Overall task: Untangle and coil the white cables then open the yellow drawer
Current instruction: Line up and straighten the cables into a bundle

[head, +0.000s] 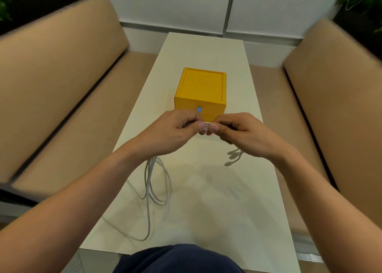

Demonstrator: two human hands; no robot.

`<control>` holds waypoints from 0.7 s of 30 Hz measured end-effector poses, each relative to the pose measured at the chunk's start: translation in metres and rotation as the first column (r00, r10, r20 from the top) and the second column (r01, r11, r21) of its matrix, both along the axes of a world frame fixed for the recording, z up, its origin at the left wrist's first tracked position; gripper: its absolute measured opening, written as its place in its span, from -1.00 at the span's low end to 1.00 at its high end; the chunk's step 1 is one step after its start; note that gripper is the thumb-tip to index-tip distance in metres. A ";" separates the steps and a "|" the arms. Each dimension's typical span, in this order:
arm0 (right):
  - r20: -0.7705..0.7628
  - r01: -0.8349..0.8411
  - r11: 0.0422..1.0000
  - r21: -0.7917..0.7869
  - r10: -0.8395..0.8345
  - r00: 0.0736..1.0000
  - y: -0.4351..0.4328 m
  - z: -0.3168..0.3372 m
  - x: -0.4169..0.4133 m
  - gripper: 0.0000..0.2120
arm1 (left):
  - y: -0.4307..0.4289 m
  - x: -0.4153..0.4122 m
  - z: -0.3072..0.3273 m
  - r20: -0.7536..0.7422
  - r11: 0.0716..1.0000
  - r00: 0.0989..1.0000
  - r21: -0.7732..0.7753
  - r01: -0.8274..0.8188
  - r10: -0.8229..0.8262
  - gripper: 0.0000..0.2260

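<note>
White table between tan benches. Left hand and right hand are close together, thumbs nearly touching, both pinching the cables. The pinched span runs left-right. Loops hang near-left, and plug ends hang under the right hand. Drawer sits just beyond the hands, looks closed, front facing near. Both hands are about equally near it.

Left hand, right hand — two; yellow drawer box one; table one.
</note>
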State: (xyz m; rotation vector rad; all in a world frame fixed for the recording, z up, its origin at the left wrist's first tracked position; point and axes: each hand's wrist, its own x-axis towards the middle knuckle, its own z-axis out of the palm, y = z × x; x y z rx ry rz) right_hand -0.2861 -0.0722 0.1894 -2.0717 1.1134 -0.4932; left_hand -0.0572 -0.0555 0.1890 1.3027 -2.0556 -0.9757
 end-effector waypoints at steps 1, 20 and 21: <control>0.048 -0.019 0.996 0.085 0.015 0.999 -0.001 0.000 -0.004 -0.71 | -0.001 0.001 0.003 -0.001 1.000 1.000 -0.016 -0.014 0.014 -0.79; -0.222 0.102 0.985 -0.142 -0.132 0.966 0.001 0.009 -0.020 -0.70 | -0.006 0.005 0.010 0.145 0.993 0.989 -0.118 -0.003 0.020 -0.80; -0.259 0.095 0.979 -0.178 -0.140 0.956 0.001 0.007 -0.018 -0.67 | -0.007 0.005 0.008 0.156 0.992 0.987 -0.123 -0.010 0.030 -0.80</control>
